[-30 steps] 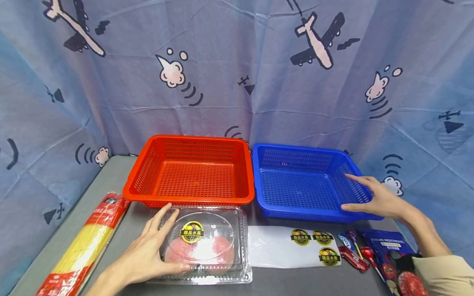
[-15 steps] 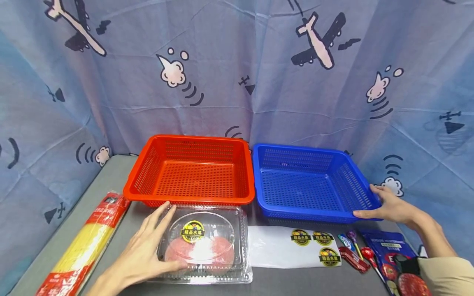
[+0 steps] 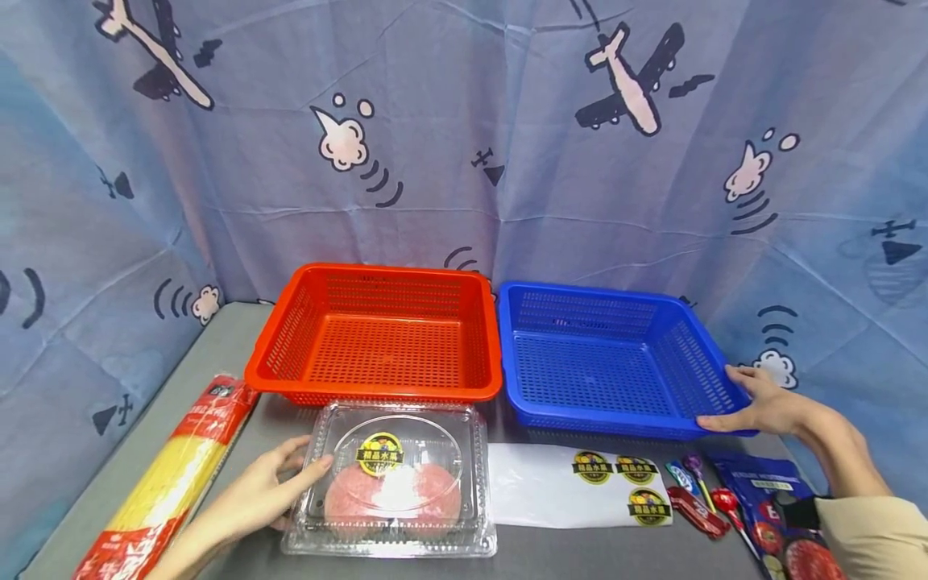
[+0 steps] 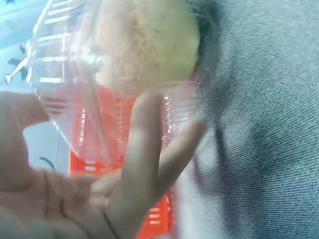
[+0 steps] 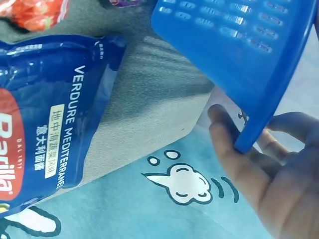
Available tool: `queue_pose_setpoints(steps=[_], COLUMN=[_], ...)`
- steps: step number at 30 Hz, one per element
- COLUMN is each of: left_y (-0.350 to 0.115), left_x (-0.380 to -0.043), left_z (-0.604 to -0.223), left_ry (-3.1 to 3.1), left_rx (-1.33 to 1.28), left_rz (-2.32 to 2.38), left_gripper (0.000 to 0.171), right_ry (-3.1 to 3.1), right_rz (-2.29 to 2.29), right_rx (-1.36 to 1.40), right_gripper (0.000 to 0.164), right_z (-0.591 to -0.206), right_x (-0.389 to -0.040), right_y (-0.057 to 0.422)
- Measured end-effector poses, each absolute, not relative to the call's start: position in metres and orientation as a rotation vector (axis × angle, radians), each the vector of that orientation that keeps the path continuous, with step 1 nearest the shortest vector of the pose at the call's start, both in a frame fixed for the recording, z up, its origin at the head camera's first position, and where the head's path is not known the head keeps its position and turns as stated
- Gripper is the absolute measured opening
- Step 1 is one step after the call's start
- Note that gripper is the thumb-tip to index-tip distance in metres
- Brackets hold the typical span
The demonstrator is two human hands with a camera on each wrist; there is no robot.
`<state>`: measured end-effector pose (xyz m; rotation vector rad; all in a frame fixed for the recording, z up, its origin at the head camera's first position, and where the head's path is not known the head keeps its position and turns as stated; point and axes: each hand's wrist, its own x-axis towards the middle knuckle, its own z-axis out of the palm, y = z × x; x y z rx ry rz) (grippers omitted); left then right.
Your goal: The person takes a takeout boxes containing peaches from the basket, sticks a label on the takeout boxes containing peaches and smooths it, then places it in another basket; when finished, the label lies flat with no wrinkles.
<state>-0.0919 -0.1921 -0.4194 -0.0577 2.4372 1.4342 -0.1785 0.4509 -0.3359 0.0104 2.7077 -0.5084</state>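
Note:
A clear plastic clamshell box (image 3: 406, 536) with round pink fruits (image 3: 391, 495) inside sits before the red basket (image 3: 373, 391). My left hand (image 3: 271, 487) is at its left side. The thumb lies over the lid's edge and the other fingers reach the side wall; in the left wrist view those fingers (image 4: 144, 144) touch the clear wall near the bottom. My right hand (image 3: 761, 403) grips the blue basket (image 3: 609, 423) at its near right corner. The right wrist view has the thumb and fingers on either side of its rim (image 5: 254, 127).
A noodle pack (image 3: 170, 475) lies at the left. Right of the box are a white sheet with round stickers (image 3: 544, 483), a red-wrapped candy (image 3: 696, 511), lollipops (image 3: 725, 499) and a blue Barilla bag (image 3: 768, 483). A printed curtain (image 3: 435, 161) hangs behind the baskets.
My left hand has moved from over the box's left part down to its left side. The right hand has moved right and closed round the blue basket's corner.

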Motion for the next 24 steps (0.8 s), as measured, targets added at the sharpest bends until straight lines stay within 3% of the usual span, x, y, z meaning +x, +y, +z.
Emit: queue_pose_setpoints(steps=[3,10,14,24], left_y=[-0.195,-0.195,-0.189,-0.153], left_x=[-0.092,-0.085,-0.077,-0.078], left_z=[-0.422,-0.424,-0.420,-0.381], left_ry=[2.227,2.069,2.039,1.937], left_rx=[-0.067,0.124,0.167,0.219], left_rz=[1.532,1.713,1.759,1.876], left_gripper=[0.083,0.062,0.059,0.059], right_ry=[2.708,2.720,2.718,2.694], right_rz=[-0.474,-0.434,-0.431,-0.404], right_rx=[0.017,0.011,0.006,0.009], right_gripper=[0.123,0.123,0.124,0.125], right_z=[-0.336,-0.338,-0.337,-0.331], right_x=[-0.180,-0.181,-0.181,-0.181], right_y=[0.452,0.456,0.456,0.450])
